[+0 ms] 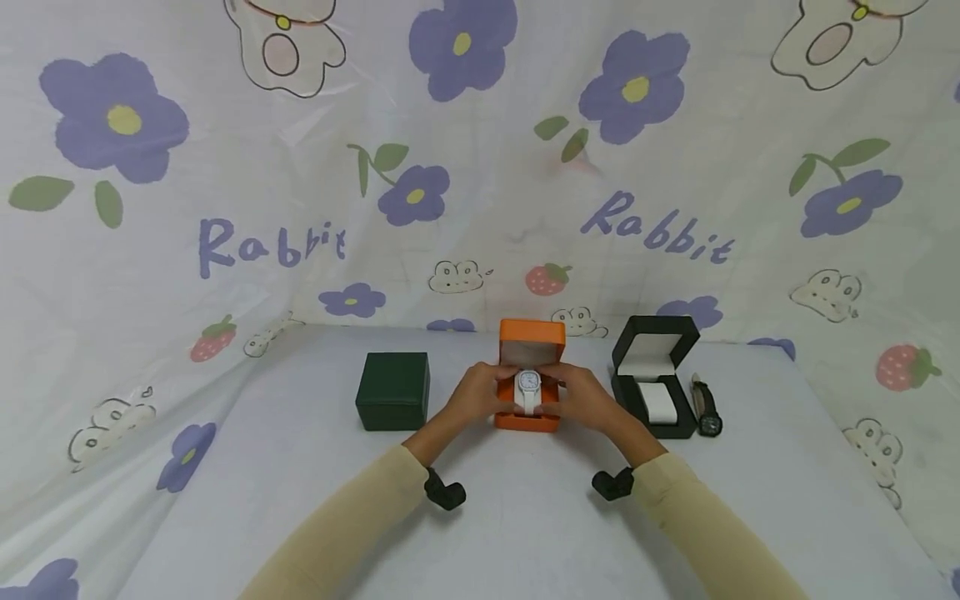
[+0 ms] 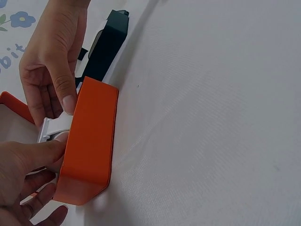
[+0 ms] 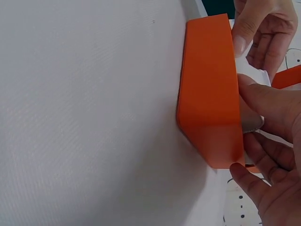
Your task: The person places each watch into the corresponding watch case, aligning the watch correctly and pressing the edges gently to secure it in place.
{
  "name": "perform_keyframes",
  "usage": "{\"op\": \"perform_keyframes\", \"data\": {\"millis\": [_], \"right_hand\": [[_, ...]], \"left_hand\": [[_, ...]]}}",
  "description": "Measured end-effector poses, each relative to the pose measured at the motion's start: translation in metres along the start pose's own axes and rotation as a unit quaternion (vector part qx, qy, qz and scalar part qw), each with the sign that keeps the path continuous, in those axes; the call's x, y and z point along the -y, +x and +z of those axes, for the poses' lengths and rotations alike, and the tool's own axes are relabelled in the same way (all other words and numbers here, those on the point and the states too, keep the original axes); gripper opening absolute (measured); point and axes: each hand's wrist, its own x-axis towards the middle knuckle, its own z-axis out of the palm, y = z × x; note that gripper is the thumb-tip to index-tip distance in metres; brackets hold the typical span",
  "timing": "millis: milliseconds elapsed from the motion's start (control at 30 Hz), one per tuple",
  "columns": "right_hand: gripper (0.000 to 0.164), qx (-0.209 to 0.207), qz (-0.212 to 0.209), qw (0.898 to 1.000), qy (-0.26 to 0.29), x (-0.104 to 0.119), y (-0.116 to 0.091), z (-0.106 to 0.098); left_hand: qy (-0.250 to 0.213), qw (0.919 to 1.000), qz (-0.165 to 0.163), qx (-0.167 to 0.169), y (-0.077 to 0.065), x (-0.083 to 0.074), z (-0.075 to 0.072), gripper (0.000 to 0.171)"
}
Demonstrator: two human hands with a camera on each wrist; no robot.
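A white wristwatch (image 1: 528,383) with a square face sits wrapped on a cushion in an orange watch box (image 1: 527,423), whose lid stands raised behind it. From the left side my left hand (image 1: 477,392) pinches the watch at its edge, thumb inside the box's front wall. My right hand (image 1: 588,397) grips it from the opposite side. In the left wrist view the white strap (image 2: 60,123) shows between both thumbs. Seen from the right wrist, a greyish cushion end (image 3: 250,117) sticks out beside the right thumb; fingertips there touch the orange box's side.
A closed dark green box (image 1: 393,392) stands left of the orange one. To the right is an open black watch box (image 1: 630,404) with a white cushion (image 1: 658,403) inside. A black wristwatch (image 1: 707,408) lies beside it. A rabbit-print cloth hangs behind the white table.
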Motion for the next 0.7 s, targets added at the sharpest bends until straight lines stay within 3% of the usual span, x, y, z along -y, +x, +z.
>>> {"op": "perform_keyframes", "data": {"millis": [167, 367, 567, 700], "right_hand": [[0.064, 0.004, -0.011, 1.000, -0.005, 0.002, -0.002, -0.004], [0.053, -0.012, -0.029, 0.999, -0.023, 0.012, -0.005, -0.017], [0.038, -0.067, -0.063, 0.995, -0.041, 0.025, -0.010, -0.030], [0.025, -0.130, -0.094, 0.986, -0.033, 0.032, -0.010, -0.037]], "left_hand": [[0.003, 1.0000, -0.004, -0.007, -0.005, -0.002, 0.000, 0.070], [-0.047, 0.9982, -0.013, -0.035, -0.014, -0.004, -0.002, 0.069], [-0.095, 0.9931, 0.005, -0.069, -0.026, -0.001, 0.006, 0.066], [-0.128, 0.9873, 0.007, -0.094, -0.032, 0.001, 0.012, 0.067]]}}
